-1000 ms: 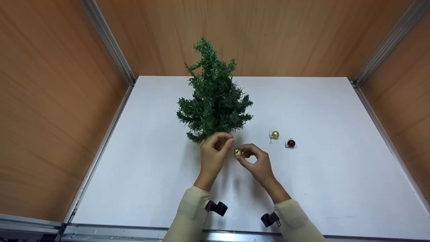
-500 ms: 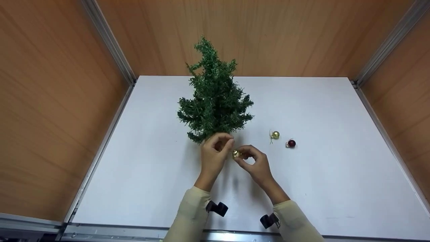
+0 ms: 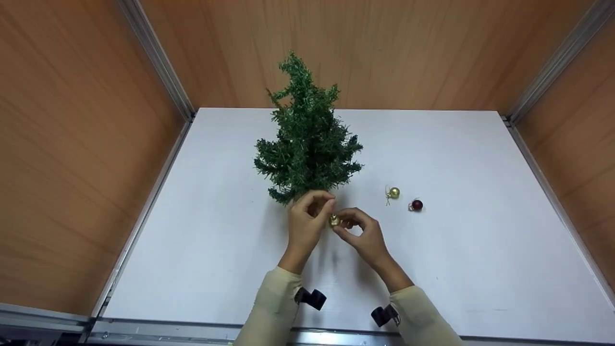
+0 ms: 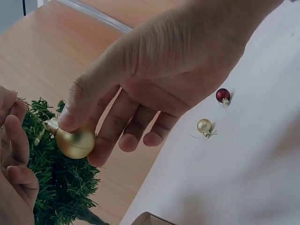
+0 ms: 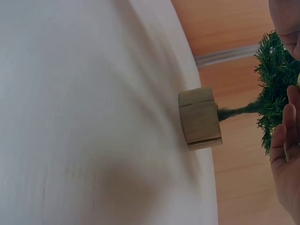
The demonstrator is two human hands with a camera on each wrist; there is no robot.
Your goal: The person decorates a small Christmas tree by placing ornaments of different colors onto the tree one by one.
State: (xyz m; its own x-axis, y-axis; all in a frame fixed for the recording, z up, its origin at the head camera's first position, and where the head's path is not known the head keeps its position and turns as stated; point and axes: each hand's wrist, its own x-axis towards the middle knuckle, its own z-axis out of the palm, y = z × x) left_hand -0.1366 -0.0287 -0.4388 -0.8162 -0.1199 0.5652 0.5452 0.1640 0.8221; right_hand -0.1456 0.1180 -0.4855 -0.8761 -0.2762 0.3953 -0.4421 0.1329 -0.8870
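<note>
A green artificial Christmas tree [image 3: 307,139] stands in front of me on a wooden block base [image 5: 200,119]. My right hand [image 3: 363,231] pinches a gold bauble [image 4: 75,142] near its cap, between thumb and index finger, with the other fingers loosely bent. Close beside it, under the lowest branches, my left hand [image 3: 306,226] holds thumb and index finger together. A thin gold thread [image 4: 31,106] runs from the bauble's cap to those fingertips, which pinch it. In the right wrist view both hands are cut off at the right edge.
Another gold bauble [image 3: 394,192] and a dark red bauble [image 3: 416,205], each with a thread loop, lie on the white table [image 3: 480,269] right of the tree. Wood-grain panels [image 3: 408,53] with metal rails enclose the back and sides.
My right hand has shifted slightly left, bringing the gold bauble closer to my left hand, and the bauble has turned a little. The left hand and the tree have hardly moved.
</note>
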